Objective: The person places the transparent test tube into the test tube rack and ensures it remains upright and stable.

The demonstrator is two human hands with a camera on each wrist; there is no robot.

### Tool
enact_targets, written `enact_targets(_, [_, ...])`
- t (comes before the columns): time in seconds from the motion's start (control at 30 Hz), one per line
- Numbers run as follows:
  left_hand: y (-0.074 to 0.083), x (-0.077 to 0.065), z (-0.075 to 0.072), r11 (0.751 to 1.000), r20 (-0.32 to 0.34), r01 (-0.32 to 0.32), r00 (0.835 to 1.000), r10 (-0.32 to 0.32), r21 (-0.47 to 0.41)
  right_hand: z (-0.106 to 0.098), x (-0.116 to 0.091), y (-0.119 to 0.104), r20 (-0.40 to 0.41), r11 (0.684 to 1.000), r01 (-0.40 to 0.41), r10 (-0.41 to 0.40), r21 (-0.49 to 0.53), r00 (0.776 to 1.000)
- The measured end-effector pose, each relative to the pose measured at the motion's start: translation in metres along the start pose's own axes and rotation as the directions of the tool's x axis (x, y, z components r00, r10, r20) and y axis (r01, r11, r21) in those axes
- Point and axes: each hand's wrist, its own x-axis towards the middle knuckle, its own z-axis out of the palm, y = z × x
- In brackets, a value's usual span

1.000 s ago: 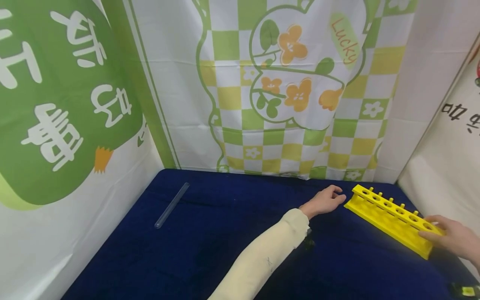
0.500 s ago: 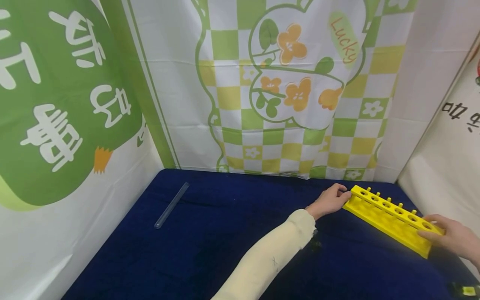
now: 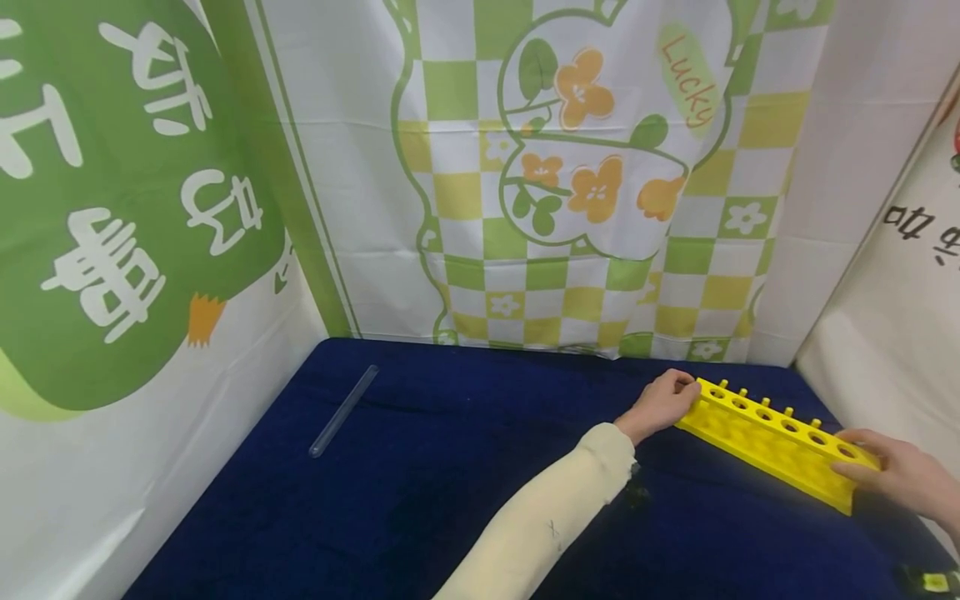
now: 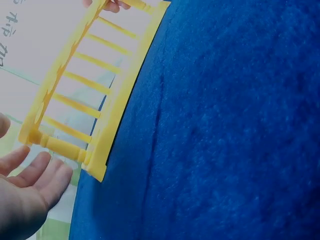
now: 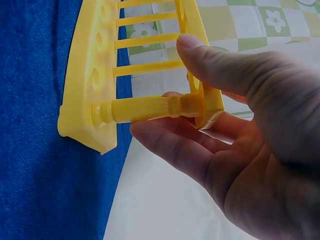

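A yellow test tube rack stands slantwise on the right of the dark blue cloth, with a row of round holes along its top and pegs behind. My right hand grips its near right end; in the right wrist view the thumb lies on the top bar and the fingers curl beneath it by the end post. At the far left end is my left hand. The left wrist view has its extended fingers right at the rack's corner, thumb apart. A clear test tube lies at the left.
The blue cloth covers the table between the tube and the rack. A patterned curtain hangs behind, with printed sheets at both sides. A small dark object with a yellow patch sits at the lower right corner.
My left hand has moved right, up to the rack's left end. The rack has shifted slightly left, with my right hand still holding it. The test tube has stayed put.
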Motion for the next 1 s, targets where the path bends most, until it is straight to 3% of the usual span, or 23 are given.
enact_targets(0.23, [-0.0040, -0.0029, 0.0019, 0.999, 0.026, 0.033, 0.999, -0.033, -0.027, 0.0003, -0.0003, -0.0031, 0.001, 1.000, 0.013, -0.013, 0.001, 1.000])
enact_targets(0.7, [-0.0039, -0.0029, 0.0086, 0.996, 0.005, 0.092, 0.996, -0.092, 0.012, 0.0007, 0.0020, 0.0054, 0.006, 0.999, -0.022, 0.021, 0.032, 1.000])
enact_targets(1.0, [-0.0042, -0.0078, 0.0044, 0.998, 0.010, 0.062, 0.998, -0.062, 0.010, 0.0011, 0.0001, 0.0050, -0.044, 0.999, -0.031, 0.032, 0.025, 0.999])
